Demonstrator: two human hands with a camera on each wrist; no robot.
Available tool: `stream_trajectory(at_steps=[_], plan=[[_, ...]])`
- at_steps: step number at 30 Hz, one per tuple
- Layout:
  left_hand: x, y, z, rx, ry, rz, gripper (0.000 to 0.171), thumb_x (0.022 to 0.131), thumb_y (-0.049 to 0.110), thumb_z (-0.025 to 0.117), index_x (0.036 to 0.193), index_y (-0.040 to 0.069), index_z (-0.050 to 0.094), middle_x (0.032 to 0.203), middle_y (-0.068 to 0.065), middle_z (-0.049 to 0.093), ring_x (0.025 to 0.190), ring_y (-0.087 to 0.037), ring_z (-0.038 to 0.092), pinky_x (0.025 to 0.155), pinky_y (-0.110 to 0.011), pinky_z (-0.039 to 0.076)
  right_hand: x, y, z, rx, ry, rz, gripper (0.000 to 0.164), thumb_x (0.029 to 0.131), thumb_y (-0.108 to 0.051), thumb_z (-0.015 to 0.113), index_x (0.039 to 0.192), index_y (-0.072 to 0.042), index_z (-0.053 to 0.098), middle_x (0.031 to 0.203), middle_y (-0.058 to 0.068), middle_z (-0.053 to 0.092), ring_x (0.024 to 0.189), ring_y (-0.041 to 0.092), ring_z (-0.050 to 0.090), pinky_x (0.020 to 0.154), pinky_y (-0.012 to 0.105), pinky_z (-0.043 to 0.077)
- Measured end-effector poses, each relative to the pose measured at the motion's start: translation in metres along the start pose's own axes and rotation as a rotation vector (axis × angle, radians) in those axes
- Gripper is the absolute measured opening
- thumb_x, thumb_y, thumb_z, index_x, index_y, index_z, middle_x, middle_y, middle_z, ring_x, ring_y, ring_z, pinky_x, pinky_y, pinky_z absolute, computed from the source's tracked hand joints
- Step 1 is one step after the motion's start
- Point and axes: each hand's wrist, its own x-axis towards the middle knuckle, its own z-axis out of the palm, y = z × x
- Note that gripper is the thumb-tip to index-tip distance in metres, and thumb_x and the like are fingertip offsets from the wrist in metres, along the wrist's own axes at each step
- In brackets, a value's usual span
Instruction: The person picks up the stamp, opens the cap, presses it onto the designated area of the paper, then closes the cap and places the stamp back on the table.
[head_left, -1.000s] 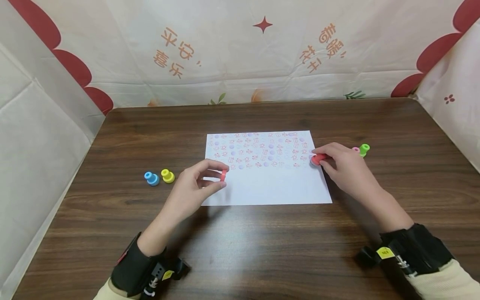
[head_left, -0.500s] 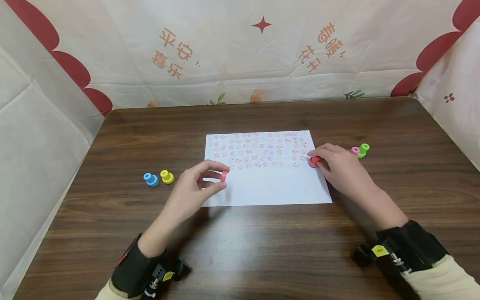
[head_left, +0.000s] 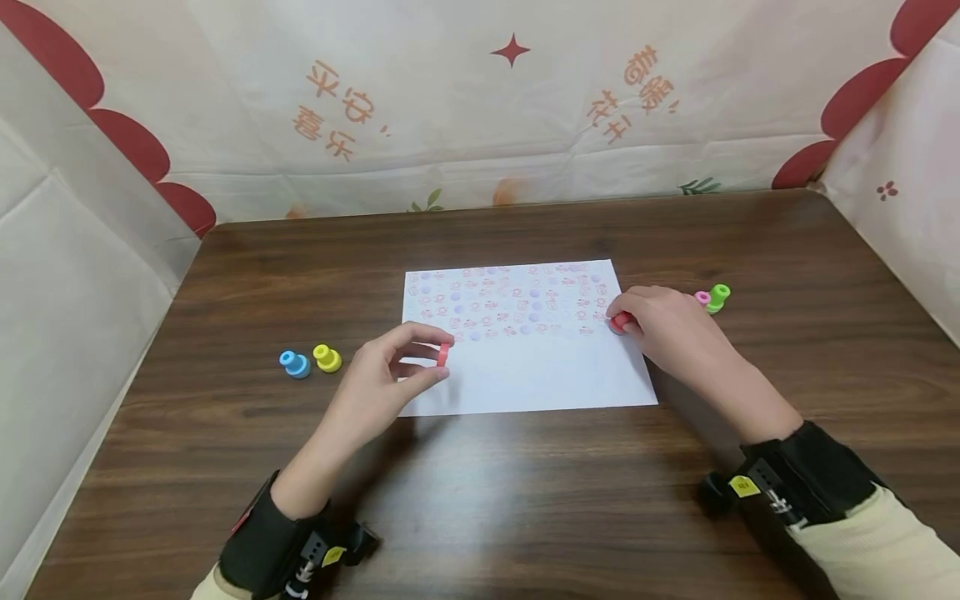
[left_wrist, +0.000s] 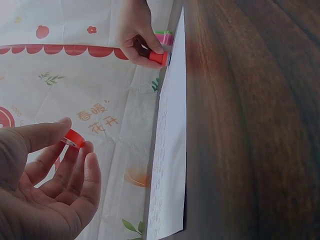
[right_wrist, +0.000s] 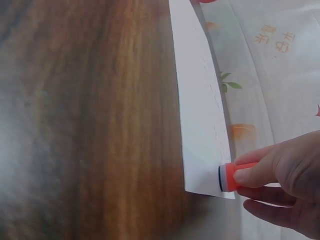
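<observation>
- The right hand (head_left: 671, 329) pinches a red stamp (right_wrist: 230, 177) between thumb and fingers.
- That stamp is at the right side of a white sheet of paper (head_left: 525, 375), its pale, dark-rimmed base turned down toward the sheet; whether it touches the paper or sits just above it, I cannot tell.
- The left hand (head_left: 378, 371) pinches a small red cap (left_wrist: 74, 138) between thumb and fingertips, clear of the paper and over its left side; the remaining fingers are loosely bent.
- The paper lies flat on a dark wood-grain bench (head_left: 480, 500), with rows of small red and purple prints (head_left: 502, 302) across its far half and plain white on its near half.
- Beyond the left hand, to its left, a blue stamp (head_left: 296, 364) and a yellow stamp (head_left: 327, 359) stand upright just beside each other.
- Past the right hand, a pink stamp (head_left: 702, 297), partly hidden by it, is right next to a green stamp (head_left: 718, 297).
- Black bands (head_left: 813, 475) circle both wrists, above cream sleeves (head_left: 885, 542).
- A white cloth (head_left: 465, 100) with orange lettering hangs behind the bench.
</observation>
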Motion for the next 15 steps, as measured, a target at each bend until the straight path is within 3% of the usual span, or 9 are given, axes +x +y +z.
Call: stream_trajectory(at_steps=[15], plan=[[0.004, 0.003, 0.001, -0.001, -0.001, -0.001, 0.029, 0.082, 0.005, 0.074, 0.109, 0.010, 0.066, 0.111, -0.006, 0.070, 0.097, -0.015, 0.064, 0.085, -0.043, 0.058, 0.009, -0.002, -0.011, -0.072, -0.145, 0.018, 0.020, 0.074, 0.003, 0.076, 0.090, -0.007, 0.072, 0.084, 0.009, 0.069, 0.071, 0.026, 0.057, 0.063, 0.040, 0.053]])
